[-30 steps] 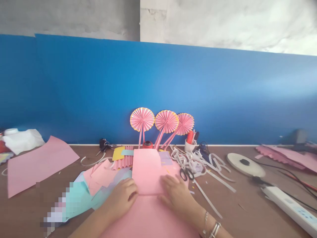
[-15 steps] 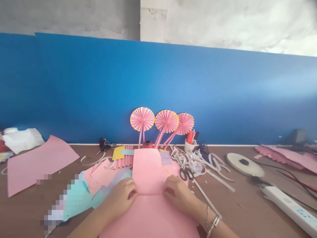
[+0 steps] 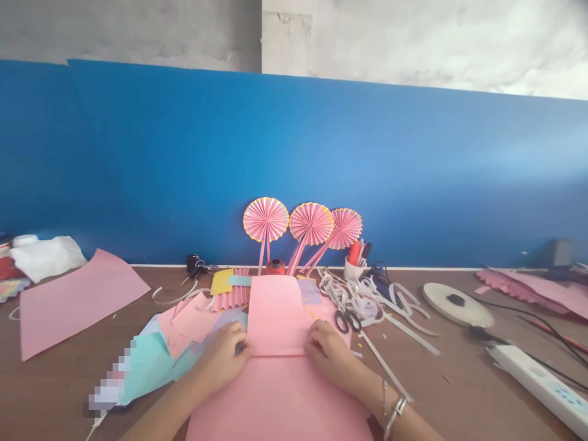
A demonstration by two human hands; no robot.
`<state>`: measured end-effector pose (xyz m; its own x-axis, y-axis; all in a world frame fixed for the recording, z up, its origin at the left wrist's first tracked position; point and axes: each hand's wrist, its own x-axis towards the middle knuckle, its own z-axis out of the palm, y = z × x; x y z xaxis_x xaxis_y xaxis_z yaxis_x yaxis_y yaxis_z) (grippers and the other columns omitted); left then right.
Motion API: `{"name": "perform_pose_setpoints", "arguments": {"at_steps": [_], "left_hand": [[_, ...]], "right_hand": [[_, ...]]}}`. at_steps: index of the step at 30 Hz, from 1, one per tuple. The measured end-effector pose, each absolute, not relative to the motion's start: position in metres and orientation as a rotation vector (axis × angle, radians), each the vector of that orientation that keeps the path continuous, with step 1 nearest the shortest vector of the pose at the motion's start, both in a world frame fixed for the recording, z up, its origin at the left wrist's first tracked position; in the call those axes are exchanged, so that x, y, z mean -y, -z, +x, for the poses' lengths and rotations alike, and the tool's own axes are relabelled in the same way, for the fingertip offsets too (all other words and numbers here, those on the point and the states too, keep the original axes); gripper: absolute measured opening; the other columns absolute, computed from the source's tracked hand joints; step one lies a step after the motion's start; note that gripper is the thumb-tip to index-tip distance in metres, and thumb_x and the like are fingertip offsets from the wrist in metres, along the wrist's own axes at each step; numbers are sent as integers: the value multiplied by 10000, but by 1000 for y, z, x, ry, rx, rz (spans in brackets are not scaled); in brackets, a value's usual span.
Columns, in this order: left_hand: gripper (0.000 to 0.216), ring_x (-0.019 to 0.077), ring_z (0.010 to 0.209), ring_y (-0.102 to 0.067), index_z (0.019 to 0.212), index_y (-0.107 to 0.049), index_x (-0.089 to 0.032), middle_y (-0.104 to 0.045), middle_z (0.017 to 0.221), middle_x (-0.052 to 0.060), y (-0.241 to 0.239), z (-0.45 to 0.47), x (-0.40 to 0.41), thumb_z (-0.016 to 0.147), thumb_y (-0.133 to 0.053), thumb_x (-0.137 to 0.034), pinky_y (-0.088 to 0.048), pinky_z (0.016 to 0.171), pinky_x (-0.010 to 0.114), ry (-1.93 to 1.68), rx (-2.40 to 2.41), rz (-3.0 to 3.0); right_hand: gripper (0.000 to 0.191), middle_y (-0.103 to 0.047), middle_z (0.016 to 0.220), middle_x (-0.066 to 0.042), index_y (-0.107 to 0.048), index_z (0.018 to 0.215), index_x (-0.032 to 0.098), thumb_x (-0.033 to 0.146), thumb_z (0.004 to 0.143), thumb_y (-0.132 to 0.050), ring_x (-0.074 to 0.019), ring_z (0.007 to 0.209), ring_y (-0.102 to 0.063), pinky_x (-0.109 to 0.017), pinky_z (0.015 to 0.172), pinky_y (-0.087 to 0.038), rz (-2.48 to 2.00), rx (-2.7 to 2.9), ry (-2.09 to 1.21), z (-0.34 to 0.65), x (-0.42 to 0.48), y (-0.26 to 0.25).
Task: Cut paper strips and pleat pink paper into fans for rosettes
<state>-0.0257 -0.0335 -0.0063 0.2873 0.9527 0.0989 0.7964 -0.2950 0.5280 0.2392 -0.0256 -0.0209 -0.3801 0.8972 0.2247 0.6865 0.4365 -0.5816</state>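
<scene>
A pink strip of paper [image 3: 277, 315] lies in front of me with a narrow fold along its near edge. Under it, toward me, spreads a larger pink sheet [image 3: 280, 401]. My left hand [image 3: 229, 349] pinches the left end of the folded edge, fingers curled. At the right end, my right hand [image 3: 325, 350] grips the same edge with bent fingers; a bracelet circles that wrist. Black-handled scissors [image 3: 348, 321] lie just beyond my right hand. Pink and turquoise paper pieces [image 3: 149, 361] are beside my left forearm.
Several pleated pink paper fans [image 3: 266, 219] lean against the blue partition [image 3: 184, 153]. Curled white paper strips [image 3: 367, 300] and a cup of pens [image 3: 353, 268] are at the back. A white round object [image 3: 457, 306] and a power strip [image 3: 537, 380] lie on the right, a pink sheet [image 3: 82, 300] on the left.
The folded edge has turned slightly away from me and looks flatter, with both hands still at its ends. The whole view has shifted a little.
</scene>
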Motion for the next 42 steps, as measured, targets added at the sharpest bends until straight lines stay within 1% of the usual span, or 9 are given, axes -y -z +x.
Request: {"name": "perform_pose_setpoints", "arguments": {"at_steps": [9,23,25,27,30,32,35,38,42], "left_hand": [[127,206,823,-573,640,-519,-204,-596,778,30,17,-28,29,756,-468,-192,-415,745,304,-567,-1631,2160],[159,196,798,-546,642,-519,-198,-572,788,29,13,-24,33,776,-443,-157,-392,685,300,-468,-1711,2235],[135,208,813,-541,701,-548,-192,-573,807,34,11,-23,35,782,-449,-150,-393,701,317,-443,-1748,2280],[180,224,875,-533,855,-599,-195,-582,883,44,10,-22,38,778,-457,-118,-397,745,341,-441,-1723,2364],[547,226,1010,-492,1182,-561,-303,-553,1087,51,12,-18,41,762,-391,5,-392,819,353,-459,-1510,2606],[682,221,1056,-465,1267,-503,-386,-521,1171,44,14,-15,43,768,-345,50,-388,843,348,-452,-1353,2762],[617,226,1060,-456,1237,-540,-386,-521,1182,47,14,-11,46,813,-356,23,-386,846,345,-412,-1259,2854],[547,229,1034,-464,1168,-598,-343,-539,1142,52,9,-11,48,804,-395,12,-383,814,337,-396,-1243,2822],[435,230,943,-479,857,-701,-248,-584,1004,57,1,-17,46,747,-403,50,-363,759,351,-363,-1341,2751]], "right_hand": [[212,-510,739,-21,-394,560,196,57,679,-502,-154,710,-504,-269,657,-402,-1433,2057,-591,237,14,36],[212,-527,757,-29,-400,560,195,42,674,-494,-158,725,-515,-268,673,-403,-1492,2084,-557,235,17,29],[189,-533,763,-35,-433,584,190,49,693,-496,-167,737,-513,-277,678,-399,-1526,2125,-492,235,20,25],[127,-552,806,-45,-512,677,176,57,718,-502,-180,776,-514,-289,700,-394,-1538,2185,-413,234,24,20],[234,-571,928,-56,-590,929,185,50,764,-495,-198,873,-498,-305,751,-371,-1453,2351,-266,232,30,15],[304,-566,964,-52,-606,1007,224,42,802,-475,-199,882,-475,-312,754,-346,-1335,2518,-150,229,32,14],[319,-558,935,-53,-635,1018,248,50,845,-453,-193,843,-446,-316,726,-315,-1179,2698,-25,226,34,14],[305,-559,896,-56,-650,1004,236,56,837,-469,-190,827,-437,-311,701,-303,-1142,2736,-34,227,36,10],[210,-579,848,-49,-647,813,197,56,803,-492,-189,813,-454,-312,699,-306,-1148,2706,-65,234,38,3]]}}
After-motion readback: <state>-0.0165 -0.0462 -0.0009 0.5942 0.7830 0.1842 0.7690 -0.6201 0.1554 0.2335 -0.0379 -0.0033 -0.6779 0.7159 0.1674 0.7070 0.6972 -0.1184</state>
